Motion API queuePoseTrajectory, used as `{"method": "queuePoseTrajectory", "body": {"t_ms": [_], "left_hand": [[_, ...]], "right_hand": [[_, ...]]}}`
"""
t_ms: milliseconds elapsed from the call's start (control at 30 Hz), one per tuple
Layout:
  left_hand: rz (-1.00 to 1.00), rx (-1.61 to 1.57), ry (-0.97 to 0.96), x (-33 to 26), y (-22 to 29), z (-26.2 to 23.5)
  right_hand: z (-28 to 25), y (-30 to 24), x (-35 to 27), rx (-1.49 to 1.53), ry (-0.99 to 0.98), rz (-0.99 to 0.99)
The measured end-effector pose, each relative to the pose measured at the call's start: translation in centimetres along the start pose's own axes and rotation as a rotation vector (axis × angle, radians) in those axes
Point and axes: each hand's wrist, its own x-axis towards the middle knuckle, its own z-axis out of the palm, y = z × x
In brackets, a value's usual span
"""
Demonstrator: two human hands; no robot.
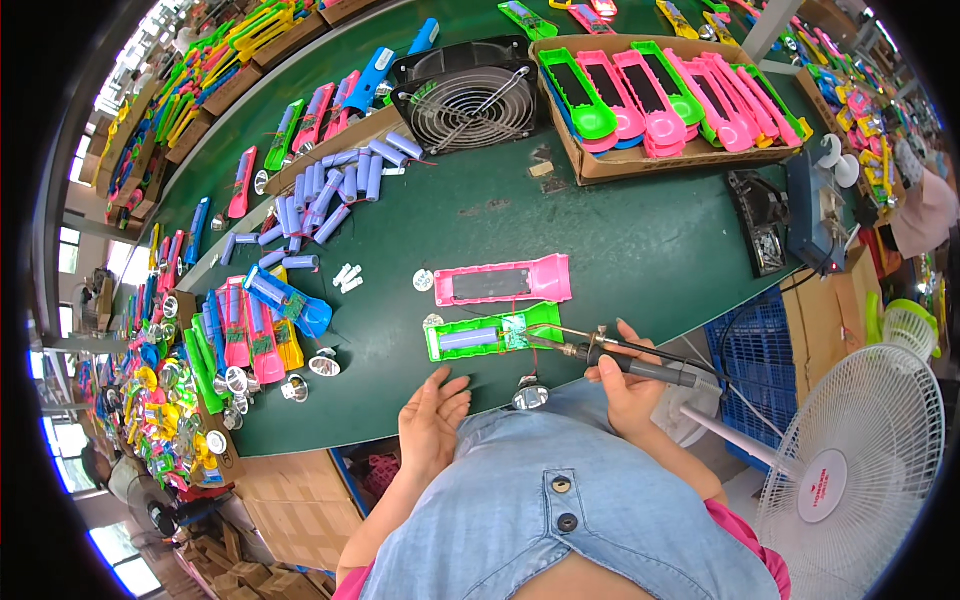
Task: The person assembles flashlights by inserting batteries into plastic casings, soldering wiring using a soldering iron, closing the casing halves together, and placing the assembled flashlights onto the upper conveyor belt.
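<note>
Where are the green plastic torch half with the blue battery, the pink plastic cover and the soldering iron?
Green plastic torch half (492, 337), head view, on the blue battery.
Pink plastic cover (503, 282), head view, on its dark middle panel.
Soldering iron (640, 365), head view, on the black handle.

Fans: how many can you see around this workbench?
3. A black square fan lies on the green table at the far side, a white pedestal fan stands at the person's right, and a small green fan sits behind it. Others may be hidden in the clutter.
</note>
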Motion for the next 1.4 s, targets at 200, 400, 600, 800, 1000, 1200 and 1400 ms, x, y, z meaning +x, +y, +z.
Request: {"method": "queuePoseTrajectory", "body": {"t_ms": [200, 400, 600, 800, 1000, 1200, 1400], "left_hand": [[1.221, 1.13, 0.195, 1.5, 0.4, 0.3], [1.55, 1.162, -0.139, 3.0, 1.5, 4.8], [1.396, 1.269, -0.245, 3.2, 0.9, 5.3], [1.605, 1.518, -0.268, 3.4, 0.9, 5.7], [1.652, 1.652, -0.348, 3.2, 1.1, 5.6], [1.636, 1.648, -0.382, 3.2, 1.2, 5.6], [1.623, 1.651, -0.37, 3.1, 1.1, 5.7]], "right_hand": [[-0.3, 0.3, -0.2, -0.046, -0.028, -0.04], [-0.4, 0.4, -0.3, -0.091, -0.035, -0.091], [-0.6, 0.4, -0.4, -0.122, -0.02, -0.09], [-0.6, 0.0, -0.3, -0.131, 0.001, -0.095], [-0.2, -0.6, -0.1, -0.194, 0.016, -0.081], [-0.7, 0.1, -0.1, -0.289, -0.04, -0.152], [-0.6, 0.1, -0.2, -0.232, -0.036, -0.138]]}}
